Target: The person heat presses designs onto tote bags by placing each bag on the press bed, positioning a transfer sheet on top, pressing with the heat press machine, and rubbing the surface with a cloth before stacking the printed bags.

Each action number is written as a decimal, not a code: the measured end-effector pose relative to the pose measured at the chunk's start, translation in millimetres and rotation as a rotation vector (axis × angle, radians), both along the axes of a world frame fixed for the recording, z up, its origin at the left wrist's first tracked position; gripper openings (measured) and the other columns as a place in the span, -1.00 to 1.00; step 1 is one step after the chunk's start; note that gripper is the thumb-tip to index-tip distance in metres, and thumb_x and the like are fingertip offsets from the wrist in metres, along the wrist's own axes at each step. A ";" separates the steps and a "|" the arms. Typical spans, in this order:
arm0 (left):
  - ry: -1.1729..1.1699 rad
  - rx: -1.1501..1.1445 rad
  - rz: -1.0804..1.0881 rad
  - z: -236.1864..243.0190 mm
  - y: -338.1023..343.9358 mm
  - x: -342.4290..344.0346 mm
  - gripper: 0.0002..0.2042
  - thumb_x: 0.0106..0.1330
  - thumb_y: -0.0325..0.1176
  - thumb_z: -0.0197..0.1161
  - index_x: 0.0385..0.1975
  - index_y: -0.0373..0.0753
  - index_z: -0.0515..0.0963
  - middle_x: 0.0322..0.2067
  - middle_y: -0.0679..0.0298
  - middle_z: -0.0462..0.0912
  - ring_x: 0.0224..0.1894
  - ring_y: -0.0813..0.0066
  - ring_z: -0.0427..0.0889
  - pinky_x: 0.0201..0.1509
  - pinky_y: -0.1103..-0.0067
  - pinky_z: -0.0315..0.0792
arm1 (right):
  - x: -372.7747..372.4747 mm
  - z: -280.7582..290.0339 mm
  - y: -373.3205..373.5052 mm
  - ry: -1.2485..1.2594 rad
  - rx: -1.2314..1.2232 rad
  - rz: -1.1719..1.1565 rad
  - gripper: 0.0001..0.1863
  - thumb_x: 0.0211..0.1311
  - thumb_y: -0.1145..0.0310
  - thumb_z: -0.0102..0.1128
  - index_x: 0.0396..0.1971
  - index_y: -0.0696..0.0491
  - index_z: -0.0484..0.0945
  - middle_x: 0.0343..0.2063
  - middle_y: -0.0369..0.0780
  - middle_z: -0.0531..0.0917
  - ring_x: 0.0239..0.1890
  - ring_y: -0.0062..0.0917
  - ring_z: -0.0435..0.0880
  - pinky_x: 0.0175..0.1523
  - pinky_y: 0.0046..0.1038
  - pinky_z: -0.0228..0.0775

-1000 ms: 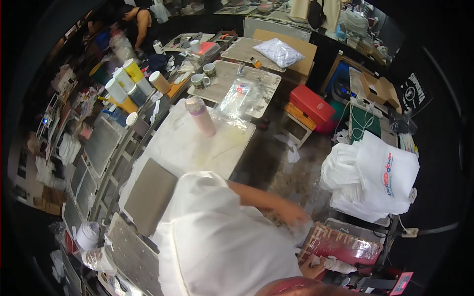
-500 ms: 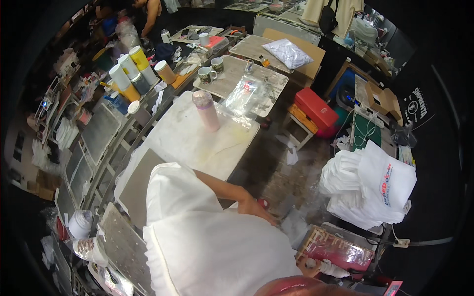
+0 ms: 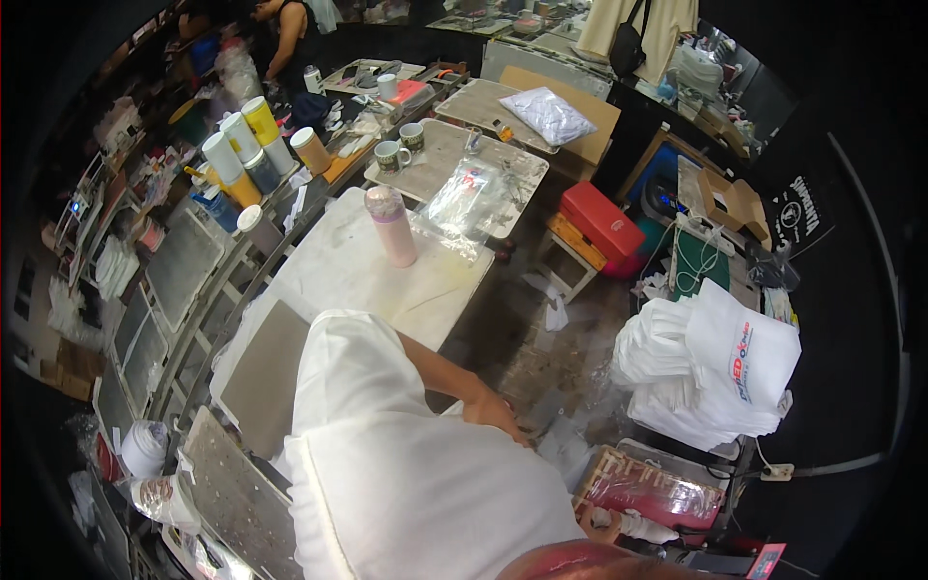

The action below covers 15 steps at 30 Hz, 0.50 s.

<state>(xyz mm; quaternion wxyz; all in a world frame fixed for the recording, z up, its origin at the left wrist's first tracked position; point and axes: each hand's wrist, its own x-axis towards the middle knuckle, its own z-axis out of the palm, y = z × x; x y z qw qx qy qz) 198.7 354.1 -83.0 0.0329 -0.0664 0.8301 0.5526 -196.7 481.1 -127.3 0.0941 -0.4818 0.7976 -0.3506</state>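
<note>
My left hand [image 3: 495, 416] hangs low beside my white shirt [image 3: 425, 483], past the near edge of the pale worktable [image 3: 338, 242]. Its fingers point down and right and are partly hidden, so what they hold, if anything, does not show. At the shirt's lower right edge, a tan curved shape [image 3: 601, 527] may be part of my right hand, but it is too covered to be sure. It lies against a clear-wrapped red and wooden-looking package [image 3: 652, 488] and a crumpled white piece [image 3: 646, 528]. A pink bottle [image 3: 391, 232] stands upright on the worktable.
White fabric bags [image 3: 715, 362] are piled at the right. Beyond the worktable, a red case [image 3: 601, 222] rests on a small stool [image 3: 570, 269]. Two mugs [image 3: 391, 157] and a plastic sleeve [image 3: 462, 201] lie on a tray table. Tall containers [image 3: 240, 140] line the left; another person [image 3: 287, 43] stands far back.
The whole view has turned slightly, so the table, bottle and bags sit a little farther left. My left hand stays low beside the shirt, with little visible change in pose.
</note>
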 end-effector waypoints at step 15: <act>0.053 0.016 -0.012 -28.9 -0.1 12.5 -0.20 0.14 -0.11 0.38 0.33 -0.37 0.19 0.24 -0.12 0.35 0.29 0.01 0.34 0.34 0.35 0.26 | -9.2 -9.2 7.7 0.000 -0.008 0.022 -0.58 0.00 0.23 0.45 -0.17 0.11 0.58 -0.40 -0.21 0.57 -0.38 -0.42 0.47 -0.28 -0.39 0.31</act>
